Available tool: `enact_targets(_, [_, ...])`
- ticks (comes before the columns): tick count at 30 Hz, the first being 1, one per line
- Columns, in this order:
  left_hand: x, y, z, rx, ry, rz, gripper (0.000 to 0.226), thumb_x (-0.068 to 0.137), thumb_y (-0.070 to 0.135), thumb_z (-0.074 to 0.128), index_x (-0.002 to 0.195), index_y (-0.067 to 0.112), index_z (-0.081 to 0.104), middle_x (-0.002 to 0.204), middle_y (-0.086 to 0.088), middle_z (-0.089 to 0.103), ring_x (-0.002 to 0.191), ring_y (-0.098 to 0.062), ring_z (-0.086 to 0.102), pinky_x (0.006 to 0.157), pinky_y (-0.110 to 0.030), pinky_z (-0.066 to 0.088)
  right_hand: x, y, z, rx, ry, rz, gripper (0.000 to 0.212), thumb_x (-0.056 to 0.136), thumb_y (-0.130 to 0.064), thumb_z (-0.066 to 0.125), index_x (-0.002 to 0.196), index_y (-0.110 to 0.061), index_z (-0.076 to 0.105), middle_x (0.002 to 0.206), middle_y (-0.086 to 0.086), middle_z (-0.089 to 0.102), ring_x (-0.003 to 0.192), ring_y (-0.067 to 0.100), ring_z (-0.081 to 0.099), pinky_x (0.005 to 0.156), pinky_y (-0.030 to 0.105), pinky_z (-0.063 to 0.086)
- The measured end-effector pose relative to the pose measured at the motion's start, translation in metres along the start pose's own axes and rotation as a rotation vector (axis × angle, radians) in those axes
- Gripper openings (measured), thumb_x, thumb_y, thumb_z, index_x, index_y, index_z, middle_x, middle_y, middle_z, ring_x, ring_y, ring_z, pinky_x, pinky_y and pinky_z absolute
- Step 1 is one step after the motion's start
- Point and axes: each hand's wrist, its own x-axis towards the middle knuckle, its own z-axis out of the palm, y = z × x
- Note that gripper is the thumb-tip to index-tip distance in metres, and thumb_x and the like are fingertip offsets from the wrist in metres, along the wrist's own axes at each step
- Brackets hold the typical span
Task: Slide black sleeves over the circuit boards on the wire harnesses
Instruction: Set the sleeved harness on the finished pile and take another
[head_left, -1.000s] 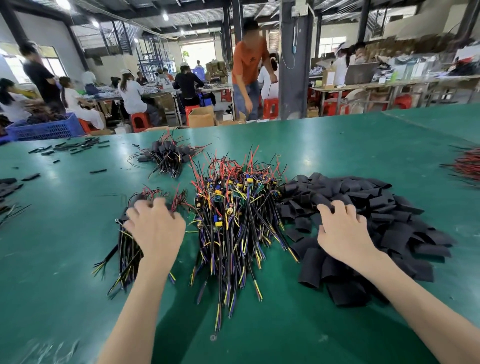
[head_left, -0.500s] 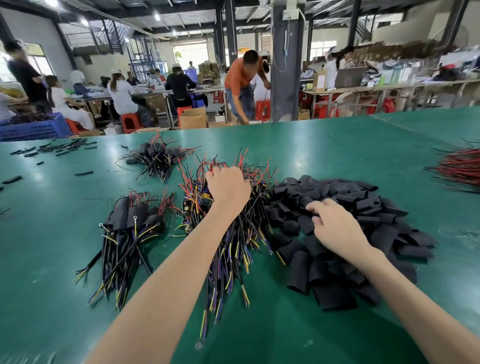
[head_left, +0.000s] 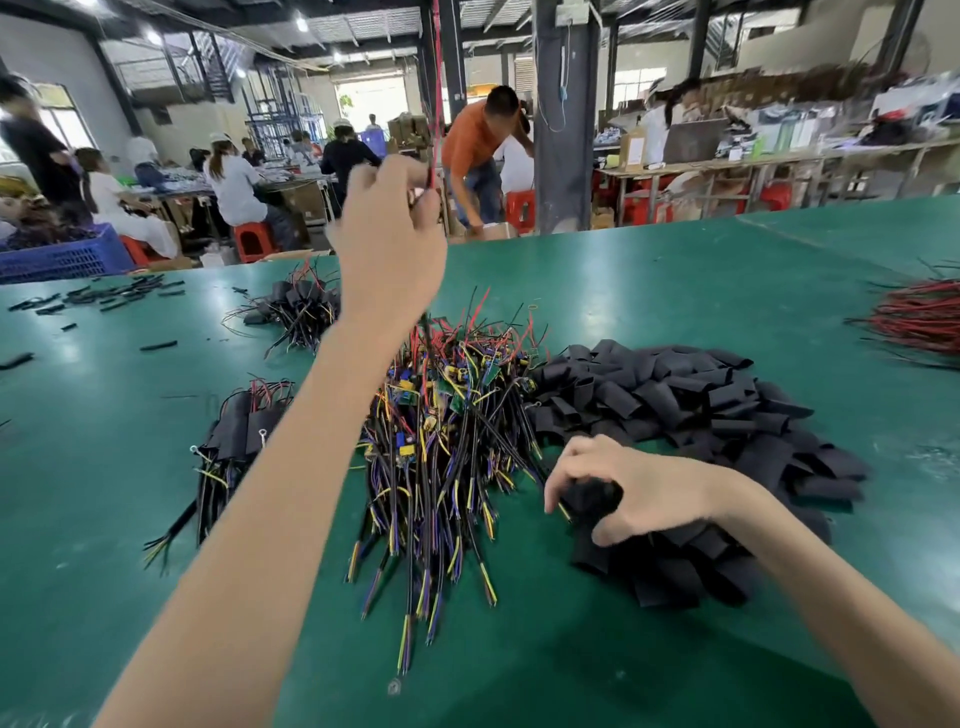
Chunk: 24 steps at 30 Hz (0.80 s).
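A heap of bare wire harnesses (head_left: 447, 415) with small circuit boards and coloured wires lies in the middle of the green table (head_left: 675, 291). Raised high above that heap, my left hand (head_left: 389, 239) pinches one harness by its red wire (head_left: 435, 93), which runs up out of view; the rest of that harness hangs down behind my wrist. To the right spreads a pile of black sleeves (head_left: 675, 405). At the pile's near left edge, my right hand (head_left: 634, 488) grips one black sleeve (head_left: 592, 499) with curled fingers.
Sleeved harnesses (head_left: 234, 441) lie left of the heap, another bunch (head_left: 296, 306) farther back. Loose black pieces (head_left: 104, 299) are scattered at the far left. Red and black wires (head_left: 919, 322) sit at the right edge. People work at benches beyond the table.
My left hand went from the sleeved bundle to the middle heap and has now lifted a harness high. My right hand slid to the near side of the sleeve pile and took hold of a sleeve.
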Motion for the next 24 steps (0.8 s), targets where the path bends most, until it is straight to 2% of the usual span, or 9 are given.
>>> enact_targets(3, [0.002, -0.003, -0.022, 0.052, -0.117, 0.060, 0.027, 0.095, 0.007, 0.041, 0.115, 0.018, 0.056, 0.110, 0.002, 0.058, 0.102, -0.022, 0.055, 0.100, -0.051, 0.038, -0.002, 0.002, -0.001, -0.070, -0.103, -0.013, 0.044, 0.068, -0.018, 0.078, 0.103, -0.039, 0.062, 0.112, -0.015, 0.045, 0.110, 0.005, 0.037, 0.101, 0.029, 0.030])
enact_targets(6, [-0.018, -0.019, -0.024, 0.226, -0.291, 0.146, 0.047, 0.085, -0.007, 0.042, 0.118, 0.023, 0.057, 0.112, 0.001, 0.056, 0.111, -0.022, 0.051, 0.102, -0.052, 0.034, 0.006, 0.002, 0.004, -0.121, 0.011, -0.031, 0.037, 0.072, -0.023, 0.078, 0.107, -0.028, 0.067, 0.109, -0.010, 0.052, 0.106, 0.009, 0.043, 0.098, 0.029, 0.033])
enact_targets(8, [-0.044, -0.034, -0.016, 0.387, -0.384, 0.195, 0.058, 0.074, -0.012, 0.043, 0.116, 0.026, 0.057, 0.113, 0.002, 0.053, 0.114, -0.019, 0.046, 0.104, -0.044, 0.024, 0.009, 0.002, 0.006, -0.162, 0.050, -0.028, 0.040, 0.072, -0.027, 0.078, 0.110, -0.026, 0.067, 0.108, -0.006, 0.054, 0.105, 0.012, 0.043, 0.096, 0.031, 0.033])
enact_targets(10, [-0.077, -0.054, -0.005, 0.500, -0.455, 0.206, 0.056, 0.074, -0.007, 0.042, 0.115, 0.029, 0.055, 0.113, 0.006, 0.052, 0.113, -0.016, 0.045, 0.095, -0.038, 0.019, 0.009, 0.004, 0.007, -0.185, 0.057, 0.004, 0.048, 0.070, -0.031, 0.079, 0.115, -0.027, 0.065, 0.108, -0.007, 0.051, 0.105, 0.011, 0.039, 0.096, 0.029, 0.031])
enact_targets(12, [-0.107, -0.075, 0.004, 0.559, -0.507, 0.204, 0.040, 0.086, 0.003, 0.044, 0.113, 0.030, 0.054, 0.107, 0.006, 0.051, 0.108, -0.017, 0.049, 0.087, -0.037, 0.020, 0.009, 0.007, 0.009, -0.230, 0.064, 0.027, 0.051, 0.071, -0.035, 0.078, 0.119, -0.029, 0.063, 0.105, -0.013, 0.047, 0.106, 0.011, 0.037, 0.095, 0.028, 0.029])
enact_targets(14, [-0.127, -0.091, 0.010, 0.522, -0.467, 0.184, 0.016, 0.097, 0.024, 0.048, 0.104, 0.029, 0.060, 0.098, 0.007, 0.053, 0.100, -0.018, 0.055, 0.081, -0.036, 0.019, 0.011, 0.008, 0.011, -0.285, 0.087, 0.023, 0.049, 0.074, -0.040, 0.074, 0.119, -0.030, 0.063, 0.102, -0.015, 0.045, 0.105, 0.010, 0.037, 0.092, 0.028, 0.027])
enact_targets(16, [-0.136, -0.097, 0.012, 0.471, -0.403, 0.180, 0.021, 0.097, 0.035, 0.045, 0.093, 0.030, 0.065, 0.091, 0.009, 0.056, 0.092, -0.017, 0.058, 0.079, -0.037, 0.019, 0.013, 0.009, 0.012, -0.314, 0.122, 0.004, 0.044, 0.078, -0.045, 0.069, 0.119, -0.029, 0.063, 0.103, -0.013, 0.048, 0.104, 0.009, 0.038, 0.091, 0.029, 0.027])
enact_targets(21, [-0.143, -0.094, 0.011, 0.414, -0.300, 0.196, 0.021, 0.094, 0.029, 0.047, 0.084, 0.030, 0.066, 0.087, 0.012, 0.058, 0.085, -0.016, 0.059, 0.088, -0.041, 0.020, 0.013, 0.006, 0.010, -0.161, 0.323, -0.070, 0.031, 0.083, -0.042, 0.066, 0.108, -0.024, 0.067, 0.089, -0.018, 0.053, 0.093, 0.004, 0.046, 0.084, 0.022, 0.033])
enact_targets(24, [-0.146, -0.094, 0.010, 0.385, -0.299, 0.159, 0.022, 0.094, 0.029, 0.045, 0.083, 0.030, 0.064, 0.087, 0.013, 0.058, 0.087, -0.016, 0.057, 0.092, -0.043, 0.020, 0.011, 0.006, 0.009, -0.115, 0.386, -0.060, 0.032, 0.080, -0.039, 0.070, 0.108, -0.025, 0.066, 0.095, -0.015, 0.057, 0.095, 0.003, 0.049, 0.089, 0.025, 0.036])
